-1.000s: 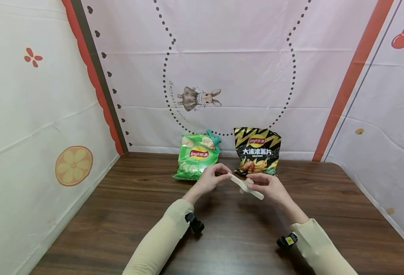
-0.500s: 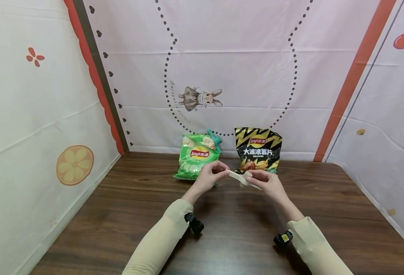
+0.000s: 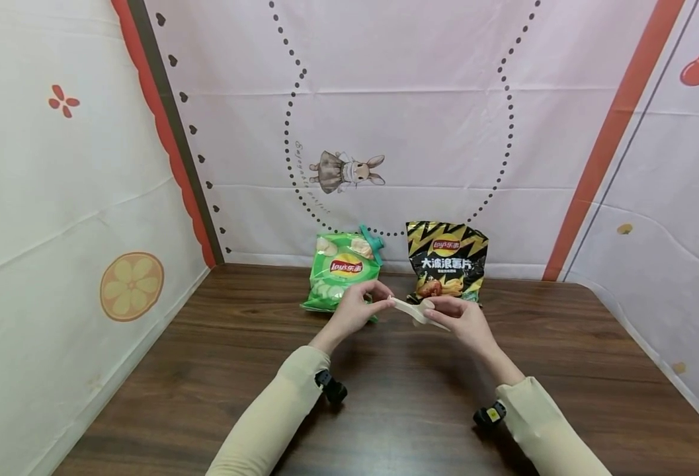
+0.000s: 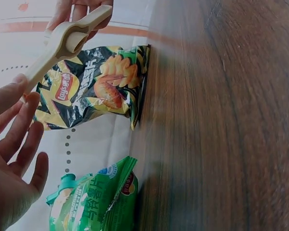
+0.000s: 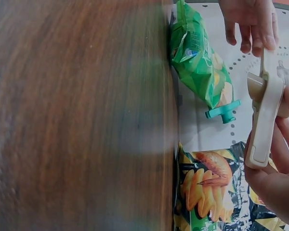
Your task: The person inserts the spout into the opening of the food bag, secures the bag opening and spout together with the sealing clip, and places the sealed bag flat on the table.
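Note:
A cream bag clip with a round pour spout (image 3: 407, 309) is held in the air between both hands. My left hand (image 3: 356, 309) pinches one end of it between thumb and forefinger; in the left wrist view the other fingers of the left hand (image 4: 19, 149) are spread loosely. My right hand (image 3: 461, 324) grips the clip around the spout and its other end. Seen from the right wrist, the clip (image 5: 266, 130) is a long flat bar, with part of the spout behind the right fingers (image 5: 284, 144).
Behind the left hand, a green chip bag (image 3: 340, 271) with a teal spout clip (image 3: 373, 243) on its top corner leans against the cloth backdrop (image 3: 409, 132). A black and yellow chip bag (image 3: 446, 261) stands behind the right hand. All are at the back of the wooden table (image 3: 397, 410).
Both hands have shifted slightly left and away with the clip, and the clip lies a little flatter in the head view. The chip bags have not moved.

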The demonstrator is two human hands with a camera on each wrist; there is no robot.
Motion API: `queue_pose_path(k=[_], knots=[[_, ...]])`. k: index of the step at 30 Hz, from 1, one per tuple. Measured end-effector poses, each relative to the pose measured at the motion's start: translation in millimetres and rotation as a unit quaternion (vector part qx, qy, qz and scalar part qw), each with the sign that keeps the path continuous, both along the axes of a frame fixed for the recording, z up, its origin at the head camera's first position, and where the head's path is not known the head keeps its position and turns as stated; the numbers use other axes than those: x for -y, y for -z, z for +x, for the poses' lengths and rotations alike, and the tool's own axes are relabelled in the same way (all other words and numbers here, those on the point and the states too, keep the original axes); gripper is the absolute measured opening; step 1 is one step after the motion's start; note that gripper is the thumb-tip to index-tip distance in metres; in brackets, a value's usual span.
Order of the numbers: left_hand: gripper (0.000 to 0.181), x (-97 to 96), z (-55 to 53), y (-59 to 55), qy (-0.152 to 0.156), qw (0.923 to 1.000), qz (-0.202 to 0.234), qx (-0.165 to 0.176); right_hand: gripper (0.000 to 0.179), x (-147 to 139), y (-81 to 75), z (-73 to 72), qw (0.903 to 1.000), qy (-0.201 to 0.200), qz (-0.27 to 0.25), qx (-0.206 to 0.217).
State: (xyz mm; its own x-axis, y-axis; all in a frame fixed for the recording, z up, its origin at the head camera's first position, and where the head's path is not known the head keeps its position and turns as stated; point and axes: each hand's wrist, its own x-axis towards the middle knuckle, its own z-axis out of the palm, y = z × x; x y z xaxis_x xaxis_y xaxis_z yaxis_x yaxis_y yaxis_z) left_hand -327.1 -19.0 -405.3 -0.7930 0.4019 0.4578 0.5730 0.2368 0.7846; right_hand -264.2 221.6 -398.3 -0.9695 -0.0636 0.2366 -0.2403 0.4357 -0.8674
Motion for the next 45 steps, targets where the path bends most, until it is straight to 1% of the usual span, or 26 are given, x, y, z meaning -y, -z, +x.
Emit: queue_pose_path(k=[4, 7, 10, 16, 23, 28, 32, 37, 43, 45], knots=[[0.017, 0.4, 2.0, -2.5, -0.025, 0.9993, -0.025, -0.015, 0.044, 0.4, 0.0, -0.3, 0.9997, 0.021, 0.012, -0.005], [0.015, 0.3, 3.3, -3.4, -0.050, 0.9978, -0.039, -0.020, 0.043, 2.2, 1.5, -1.4, 0.9995, 0.028, 0.013, -0.008], [0.013, -0.5, 4.8, -3.4, -0.067, 0.9962, -0.048, -0.027, 0.042, 4.4, 3.0, -1.5, 0.9991, 0.034, 0.018, -0.015], [0.014, -3.1, 6.1, -2.4, -0.084, 0.9941, -0.054, -0.042, 0.041, 6.2, 3.9, -0.7, 0.9975, 0.052, 0.039, -0.029], [0.015, -7.1, 6.2, -1.1, -0.105, 0.9889, -0.068, -0.080, 0.040, 5.5, 3.8, -0.4, 0.9967, 0.058, 0.046, -0.033], [0.015, -10.2, 10.7, -2.2, -0.127, 0.9857, -0.079, -0.077, 0.040, 5.7, 4.4, 1.0, 0.9948, 0.069, 0.061, -0.043], [0.016, -12.0, 14.4, -4.3, -0.152, 0.9803, -0.094, -0.084, 0.039, 7.1, 4.8, 1.2, 0.9935, 0.076, 0.069, -0.050], [0.016, -14.1, 17.0, -3.6, -0.178, 0.9713, -0.109, -0.115, 0.038, 8.0, 6.1, 0.7, 0.9935, 0.077, 0.065, -0.054], [0.017, -15.0, 20.7, -2.5, -0.190, 0.9640, -0.112, -0.149, 0.038, 9.0, 6.9, 1.7, 0.9933, 0.077, 0.064, -0.057], [0.017, -15.4, 21.3, -2.1, -0.191, 0.9628, -0.109, -0.157, 0.037, 9.4, 6.7, 1.9, 0.9932, 0.080, 0.062, -0.058]])
